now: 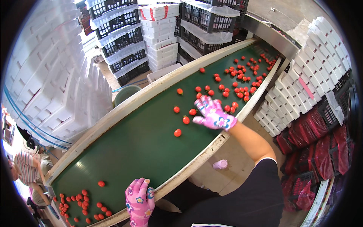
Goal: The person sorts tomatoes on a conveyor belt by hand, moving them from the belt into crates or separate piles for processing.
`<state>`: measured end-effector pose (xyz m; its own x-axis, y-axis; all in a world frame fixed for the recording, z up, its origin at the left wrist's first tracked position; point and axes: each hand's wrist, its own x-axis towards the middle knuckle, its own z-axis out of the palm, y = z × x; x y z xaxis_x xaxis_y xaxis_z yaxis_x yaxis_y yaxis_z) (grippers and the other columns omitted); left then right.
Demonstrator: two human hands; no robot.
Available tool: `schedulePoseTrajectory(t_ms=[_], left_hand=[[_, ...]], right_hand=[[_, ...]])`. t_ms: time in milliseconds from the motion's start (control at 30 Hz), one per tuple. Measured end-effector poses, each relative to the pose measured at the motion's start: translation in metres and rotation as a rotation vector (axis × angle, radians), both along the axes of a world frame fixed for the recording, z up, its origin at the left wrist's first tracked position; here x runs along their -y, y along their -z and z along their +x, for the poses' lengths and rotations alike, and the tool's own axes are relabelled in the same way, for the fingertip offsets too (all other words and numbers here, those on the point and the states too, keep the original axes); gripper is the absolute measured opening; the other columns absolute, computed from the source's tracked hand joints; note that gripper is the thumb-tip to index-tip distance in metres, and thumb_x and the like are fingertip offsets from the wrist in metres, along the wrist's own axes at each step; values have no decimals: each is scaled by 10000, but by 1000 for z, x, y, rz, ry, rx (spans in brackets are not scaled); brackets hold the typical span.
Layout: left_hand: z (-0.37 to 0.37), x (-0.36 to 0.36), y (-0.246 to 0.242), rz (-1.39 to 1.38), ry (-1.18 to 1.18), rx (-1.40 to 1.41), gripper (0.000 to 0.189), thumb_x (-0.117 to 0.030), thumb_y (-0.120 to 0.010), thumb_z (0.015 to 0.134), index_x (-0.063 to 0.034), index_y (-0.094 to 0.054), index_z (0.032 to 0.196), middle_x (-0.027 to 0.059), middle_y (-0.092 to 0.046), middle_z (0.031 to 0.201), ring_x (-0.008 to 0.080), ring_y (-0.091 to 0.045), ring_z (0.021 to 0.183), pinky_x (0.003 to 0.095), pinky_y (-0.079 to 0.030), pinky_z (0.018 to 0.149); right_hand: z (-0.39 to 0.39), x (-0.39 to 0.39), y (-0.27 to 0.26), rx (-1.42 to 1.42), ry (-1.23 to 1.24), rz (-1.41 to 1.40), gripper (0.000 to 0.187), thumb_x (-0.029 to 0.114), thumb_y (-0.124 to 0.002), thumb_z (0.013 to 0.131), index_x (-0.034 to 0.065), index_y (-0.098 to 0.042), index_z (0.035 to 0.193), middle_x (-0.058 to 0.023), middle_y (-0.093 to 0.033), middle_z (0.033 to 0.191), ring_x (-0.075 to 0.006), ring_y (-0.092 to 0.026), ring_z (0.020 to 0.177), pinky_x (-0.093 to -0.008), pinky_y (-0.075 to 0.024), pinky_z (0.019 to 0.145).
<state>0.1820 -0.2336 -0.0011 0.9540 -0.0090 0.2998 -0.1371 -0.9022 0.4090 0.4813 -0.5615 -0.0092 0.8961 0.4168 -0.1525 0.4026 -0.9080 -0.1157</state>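
Note:
Several red cherry tomatoes (186, 120) lie scattered on a green conveyor belt (136, 147), some with green stems. My right hand (214, 115), in a pink flowered glove, is over the belt with its palm down. Its thumb stands apart from the fingers, and tomatoes surround the fingertips; whatever is under the palm is hidden. At the belt's near rail (195, 160), my left hand (139, 201) wears a matching glove. Its fingers lie together over the belt edge, the palm side is hidden, and no held object shows. A loose group of tomatoes (85, 198) lies to its left.
White crates (48, 71) are stacked at left, with black crates (122, 37) behind the belt. More white crates (306, 76) and red-wrapped crates (309, 142) stand at right. A green bucket (126, 93) sits beyond the far rail. Another person (28, 167) is at far left. A pinkish cup (220, 164) is on the floor.

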Motion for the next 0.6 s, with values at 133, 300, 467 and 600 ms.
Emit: schedulePoseTrajectory(t_ms=[133, 300, 467, 600], left_hand=[[0, 0, 0, 0, 0, -11, 287, -156, -656, 876, -36, -720, 1128, 135, -696, 1197, 351, -625, 1164, 478, -472, 1005], [2, 4, -2, 3, 8, 18, 276, -146, -647, 881, -38, -720, 1124, 127, -697, 1188, 343, -628, 1156, 469, -476, 1000], [2, 4, -4, 6, 9, 30, 272, -140, -648, 881, -40, -723, 1123, 120, -700, 1183, 333, -633, 1149, 464, -483, 993], [2, 4, -4, 18, 3, 30, 269, -143, -652, 879, -41, -728, 1116, 120, -703, 1178, 333, -634, 1147, 460, -485, 991]], right_hand=[[-54, -22, -19, -87, -270, 129, 841, 604, -521, 997, 79, -304, 1618, -269, -187, 1686, -501, -105, 1561, -573, -97, 1266], [-51, 11, -41, -105, -382, 410, 528, 418, -650, 984, 89, -637, 1395, -177, -531, 1520, -383, -407, 1465, -486, -274, 1230], [-32, 52, -37, 88, 75, 74, 645, 445, -638, 979, 79, -522, 1497, -182, -441, 1591, -353, -364, 1495, -457, -270, 1235], [-27, 65, -25, 119, 191, -18, 669, 467, -596, 990, 61, -491, 1511, -197, -455, 1577, -372, -415, 1459, -456, -326, 1204]])
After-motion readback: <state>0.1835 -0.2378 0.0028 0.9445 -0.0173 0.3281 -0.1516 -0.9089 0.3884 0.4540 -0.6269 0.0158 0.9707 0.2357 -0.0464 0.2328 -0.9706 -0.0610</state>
